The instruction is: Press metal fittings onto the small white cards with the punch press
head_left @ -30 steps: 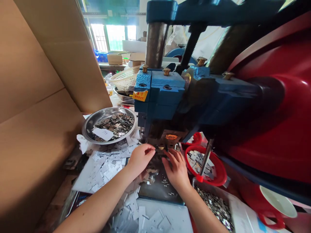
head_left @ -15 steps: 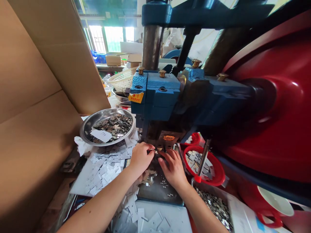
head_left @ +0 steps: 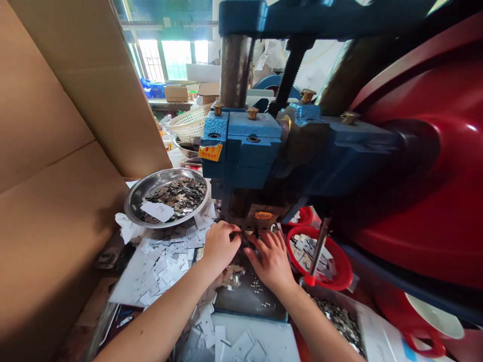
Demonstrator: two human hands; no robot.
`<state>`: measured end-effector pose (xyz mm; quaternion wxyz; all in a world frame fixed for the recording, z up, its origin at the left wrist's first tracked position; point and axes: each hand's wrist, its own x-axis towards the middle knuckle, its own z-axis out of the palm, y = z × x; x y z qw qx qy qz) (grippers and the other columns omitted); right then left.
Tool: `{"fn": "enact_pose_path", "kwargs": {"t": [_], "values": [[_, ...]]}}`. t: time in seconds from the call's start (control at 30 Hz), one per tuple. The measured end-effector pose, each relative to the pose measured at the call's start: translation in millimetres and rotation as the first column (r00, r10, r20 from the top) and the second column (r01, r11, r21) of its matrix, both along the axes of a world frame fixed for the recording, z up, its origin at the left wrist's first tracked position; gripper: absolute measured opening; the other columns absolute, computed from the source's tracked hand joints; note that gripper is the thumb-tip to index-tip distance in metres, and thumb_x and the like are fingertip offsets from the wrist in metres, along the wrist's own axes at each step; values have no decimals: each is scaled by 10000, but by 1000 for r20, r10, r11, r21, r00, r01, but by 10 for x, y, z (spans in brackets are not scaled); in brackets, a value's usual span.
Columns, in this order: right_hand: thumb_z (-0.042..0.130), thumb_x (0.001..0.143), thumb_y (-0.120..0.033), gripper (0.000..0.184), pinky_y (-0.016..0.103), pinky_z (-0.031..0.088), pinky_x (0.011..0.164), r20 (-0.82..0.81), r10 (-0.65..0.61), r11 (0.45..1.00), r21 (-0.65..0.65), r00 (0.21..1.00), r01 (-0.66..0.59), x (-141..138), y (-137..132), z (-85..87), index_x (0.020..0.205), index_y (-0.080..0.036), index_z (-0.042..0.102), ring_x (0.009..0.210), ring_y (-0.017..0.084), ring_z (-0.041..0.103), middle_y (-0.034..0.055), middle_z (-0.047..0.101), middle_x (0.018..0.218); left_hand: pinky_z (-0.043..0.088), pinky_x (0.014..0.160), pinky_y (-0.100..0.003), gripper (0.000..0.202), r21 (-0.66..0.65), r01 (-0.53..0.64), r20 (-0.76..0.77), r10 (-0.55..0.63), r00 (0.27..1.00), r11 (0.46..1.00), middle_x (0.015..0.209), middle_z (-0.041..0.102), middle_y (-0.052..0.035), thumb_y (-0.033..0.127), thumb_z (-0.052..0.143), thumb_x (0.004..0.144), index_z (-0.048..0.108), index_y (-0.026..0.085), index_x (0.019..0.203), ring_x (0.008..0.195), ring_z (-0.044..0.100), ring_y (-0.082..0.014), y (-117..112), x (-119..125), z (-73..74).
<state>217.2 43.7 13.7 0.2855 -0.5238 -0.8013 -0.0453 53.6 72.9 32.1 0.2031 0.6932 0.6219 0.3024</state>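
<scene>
My left hand [head_left: 222, 247] is at the foot of a blue press [head_left: 251, 151], thumb and forefinger pinched together below its tool head. What the pinch holds, if anything, is hidden. My right hand [head_left: 270, 256] lies beside it with fingers apart and stretched forward, their tips at the die under the head. Between and below the hands is the dark press bed [head_left: 251, 296], dotted with tiny bright bits. Several brownish flat metal pieces [head_left: 233, 275] lie on the bed next to my left wrist.
A steel bowl [head_left: 130, 206] of cut metal pieces stands at left, above scattered flat plates [head_left: 162, 271]. At right are a red basket [head_left: 345, 281] of plates, an upright metal rod [head_left: 320, 246], a bin of small parts [head_left: 339, 317], a red mug [head_left: 426, 322] and a large red wheel [head_left: 426, 201].
Both hands keep nearly the same place under the press head. A small light piece seen at my left fingertips before is now hardly visible. The view has shifted slightly.
</scene>
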Motion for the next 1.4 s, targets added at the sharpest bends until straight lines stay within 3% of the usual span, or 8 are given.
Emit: {"fn": "enact_pose_path", "kwargs": {"t": [0.3, 0.77, 0.9, 1.0, 1.1, 1.17, 1.27, 1.4], "values": [[516, 888, -431, 261, 566, 222, 1050, 158, -60, 998, 41, 986, 54, -57, -36, 149, 1007, -275, 688, 1144, 299, 463, 78, 630, 1029, 432, 891, -341, 192, 24, 84, 100, -86, 991, 996, 940, 638, -30, 144, 587, 770, 700, 227, 901, 938, 570, -210, 120, -15, -191], [530, 884, -405, 254, 559, 221, 1059, 167, -42, 998, 45, 985, 35, -55, -95, 168, 1043, -264, 670, 1134, 292, 485, 76, 646, 1063, 442, 907, -365, 214, 92, 114, 151, -127, 980, 989, 976, 622, -62, 97, 537, 776, 685, 189, 900, 971, 559, -219, 121, 28, -258], [527, 879, -379, 241, 571, 231, 1057, 81, -24, 1000, 0, 996, 24, -71, -30, 166, 1031, -256, 668, 1139, 291, 489, 73, 648, 1057, 446, 914, -352, 234, 106, 134, 182, -152, 971, 985, 984, 629, -47, 72, 533, 767, 675, 202, 900, 978, 566, -205, 153, 48, -269], [482, 884, -397, 290, 537, 320, 1020, -149, -10, 998, -64, 989, 0, 43, -53, 46, 1039, -229, 660, 1087, 276, 533, 85, 642, 1086, 438, 930, -370, 194, 121, 107, 209, -130, 969, 987, 986, 632, -46, 114, 546, 791, 657, 200, 925, 984, 572, -205, 147, -23, -210], [443, 875, -486, 373, 449, 459, 895, -517, -222, 961, -260, 827, 96, 260, -250, -119, 988, -204, 660, 939, 257, 609, 94, 676, 976, 432, 937, -382, 191, 125, 68, 239, -96, 966, 990, 1019, 629, -42, 149, 537, 812, 631, 203, 969, 1002, 571, -206, 71, -203, -130], [416, 868, -568, 444, 409, 502, 823, -717, -403, 902, -416, 568, 116, 411, -460, -179, 1004, -208, 638, 858, 249, 639, 83, 693, 887, 432, 934, -381, 203, 113, 61, 254, -88, 963, 992, 1038, 624, -36, 151, 532, 808, 621, 211, 980, 1019, 564, -209, -18, -347, -90], [356, 854, -662, 539, 390, 521, 787, -879, -357, 920, -389, 315, -42, 551, -739, -135, 1016, -222, 621, 843, 243, 649, 88, 695, 920, 468, 866, -348, 250, 39, 91, 259, -98, 961, 995, 1097, 600, -37, 149, 533, 791, 610, 225, 1017, 1064, 539, -221, -144, -502, -55], [404, 840, -660, 534, 414, 501, 853, -913, -280, 939, -325, 297, -111, 543, -823, 23, 1040, -219, 628, 921, 261, 640, 97, 694, 942, 441, 915, -371, 414, -54, 183, 209, -168, 963, 982, 1193, 559, -59, 149, 614, 719, 564, 222, 1124, 1124, 503, -243, -149, -467, -21]]}}
